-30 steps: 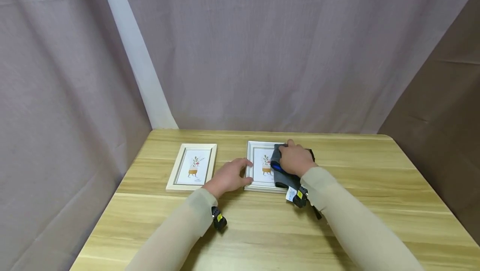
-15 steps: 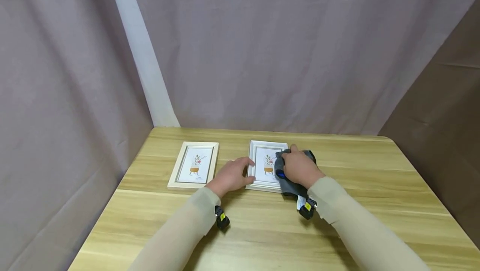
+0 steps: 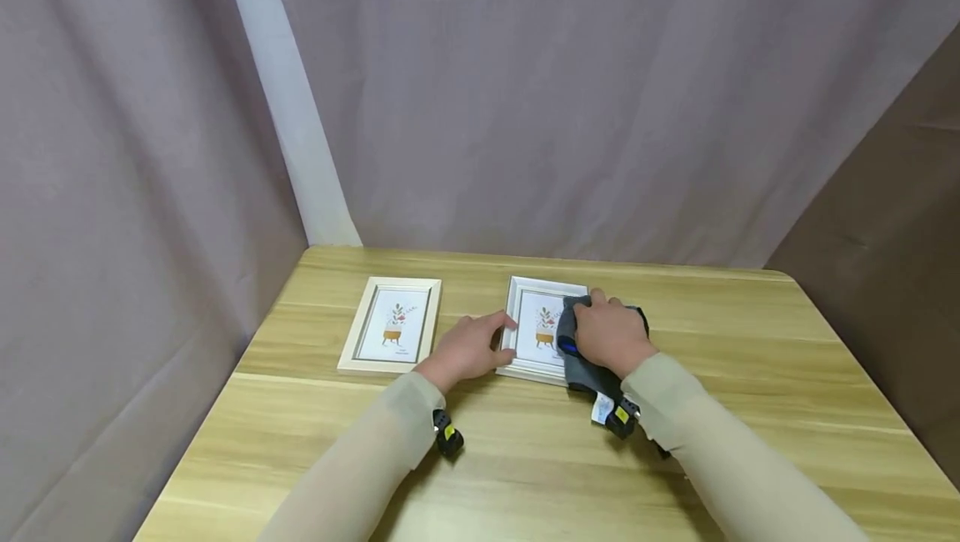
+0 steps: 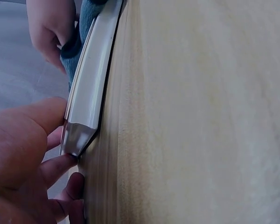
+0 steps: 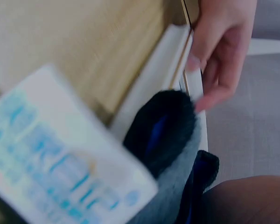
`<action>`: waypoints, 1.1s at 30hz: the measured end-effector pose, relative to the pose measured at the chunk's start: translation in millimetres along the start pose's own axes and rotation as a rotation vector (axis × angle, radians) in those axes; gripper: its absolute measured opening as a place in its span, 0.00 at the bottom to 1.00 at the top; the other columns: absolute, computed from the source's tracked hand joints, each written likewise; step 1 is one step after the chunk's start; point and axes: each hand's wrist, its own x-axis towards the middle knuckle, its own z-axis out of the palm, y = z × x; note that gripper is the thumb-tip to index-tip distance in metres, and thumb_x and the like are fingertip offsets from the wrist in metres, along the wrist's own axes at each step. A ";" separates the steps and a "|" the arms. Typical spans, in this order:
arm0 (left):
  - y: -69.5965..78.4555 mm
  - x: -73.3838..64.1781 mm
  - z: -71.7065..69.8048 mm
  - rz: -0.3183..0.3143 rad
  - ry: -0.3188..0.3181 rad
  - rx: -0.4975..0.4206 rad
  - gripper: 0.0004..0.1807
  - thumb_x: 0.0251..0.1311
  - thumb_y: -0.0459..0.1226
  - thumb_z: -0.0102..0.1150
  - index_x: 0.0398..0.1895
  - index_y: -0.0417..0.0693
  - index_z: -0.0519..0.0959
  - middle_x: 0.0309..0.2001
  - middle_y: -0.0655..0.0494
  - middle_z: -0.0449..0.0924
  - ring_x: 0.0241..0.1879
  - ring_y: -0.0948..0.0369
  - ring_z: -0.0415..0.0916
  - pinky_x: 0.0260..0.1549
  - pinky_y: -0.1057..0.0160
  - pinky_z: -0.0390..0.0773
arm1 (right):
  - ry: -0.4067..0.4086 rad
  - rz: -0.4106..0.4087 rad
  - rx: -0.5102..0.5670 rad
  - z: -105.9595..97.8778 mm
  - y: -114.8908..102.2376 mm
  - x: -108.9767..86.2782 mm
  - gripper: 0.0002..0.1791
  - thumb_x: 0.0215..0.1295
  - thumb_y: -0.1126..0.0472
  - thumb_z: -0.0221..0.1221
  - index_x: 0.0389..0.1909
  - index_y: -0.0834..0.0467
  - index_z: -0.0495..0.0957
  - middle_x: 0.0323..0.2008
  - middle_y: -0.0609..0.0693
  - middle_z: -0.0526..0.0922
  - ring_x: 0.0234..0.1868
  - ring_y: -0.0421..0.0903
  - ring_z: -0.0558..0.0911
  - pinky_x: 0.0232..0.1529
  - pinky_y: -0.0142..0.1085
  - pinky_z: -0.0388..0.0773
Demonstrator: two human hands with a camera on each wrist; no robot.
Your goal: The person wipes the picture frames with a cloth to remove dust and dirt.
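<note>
A white picture frame (image 3: 531,371) with a potted-plant print lies flat on the table, its right part covered. My left hand (image 3: 468,348) holds its left edge, thumb and fingers at the rim. In the left wrist view, thumb and fingers of that hand (image 4: 23,144) meet the frame's corner (image 4: 79,137). My right hand (image 3: 611,332) grips a folded dark grey cloth (image 3: 588,373) and presses it on the right side of the frame. The cloth shows blue inside and bears a white printed tag (image 5: 60,158), large in the right wrist view. The right fingertips are partly hidden.
A second, cream picture frame (image 3: 348,350) with a similar print lies to the left on the wooden table (image 3: 510,475). Grey-mauve curtains (image 3: 525,108) hang behind the table's far edge, and a brown one (image 3: 885,217) is at the right.
The right hand and cloth have slid a little toward the near side, baring the frame's far right corner. My left hand stays at the left edge. The whole head view has shifted slightly.
</note>
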 end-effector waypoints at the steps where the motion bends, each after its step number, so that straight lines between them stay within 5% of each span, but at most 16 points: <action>1: 0.0 0.4 -1.0 0.000 0.001 0.001 0.26 0.74 0.53 0.68 0.73 0.66 0.78 0.72 0.59 0.81 0.69 0.42 0.76 0.62 0.41 0.79 | -0.002 0.000 -0.006 -1.7 1.5 3.3 0.26 0.83 0.56 0.56 0.75 0.62 0.78 0.73 0.74 0.70 0.58 0.71 0.81 0.41 0.62 0.86; 6: 3.1 0.0 0.2 0.008 -0.007 -0.009 0.26 0.74 0.53 0.68 0.72 0.65 0.78 0.72 0.59 0.81 0.69 0.43 0.76 0.62 0.42 0.79 | -0.019 0.002 -0.009 -4.1 10.3 14.7 0.25 0.83 0.55 0.56 0.73 0.62 0.79 0.68 0.74 0.73 0.54 0.69 0.81 0.41 0.63 0.85; 14: 3.5 -1.4 6.0 0.015 -0.011 -0.018 0.25 0.74 0.53 0.68 0.71 0.66 0.78 0.70 0.58 0.82 0.69 0.42 0.76 0.63 0.42 0.78 | 0.013 -0.008 -0.027 3.9 20.3 25.0 0.26 0.84 0.55 0.56 0.74 0.62 0.79 0.70 0.72 0.71 0.65 0.70 0.74 0.46 0.63 0.85; 19: -0.7 -2.5 12.7 0.014 -0.020 -0.019 0.25 0.75 0.53 0.67 0.72 0.66 0.78 0.71 0.59 0.82 0.69 0.43 0.76 0.64 0.44 0.78 | 0.056 -0.036 -0.005 11.6 23.6 20.9 0.27 0.81 0.54 0.60 0.74 0.61 0.79 0.66 0.70 0.72 0.59 0.67 0.72 0.43 0.63 0.85; 24: -0.2 1.6 5.2 0.021 0.001 -0.035 0.25 0.75 0.52 0.67 0.72 0.64 0.78 0.72 0.57 0.81 0.69 0.42 0.76 0.64 0.42 0.78 | 0.105 -0.035 0.021 8.4 21.6 26.3 0.27 0.81 0.56 0.59 0.74 0.62 0.79 0.66 0.68 0.71 0.56 0.65 0.71 0.45 0.62 0.83; 33: -8.8 2.3 9.5 0.003 -0.007 -0.023 0.25 0.75 0.53 0.68 0.72 0.65 0.78 0.69 0.56 0.84 0.68 0.42 0.76 0.63 0.42 0.79 | 0.051 -0.026 0.097 16.2 20.5 37.3 0.28 0.82 0.56 0.58 0.77 0.61 0.76 0.69 0.65 0.71 0.58 0.65 0.70 0.50 0.62 0.81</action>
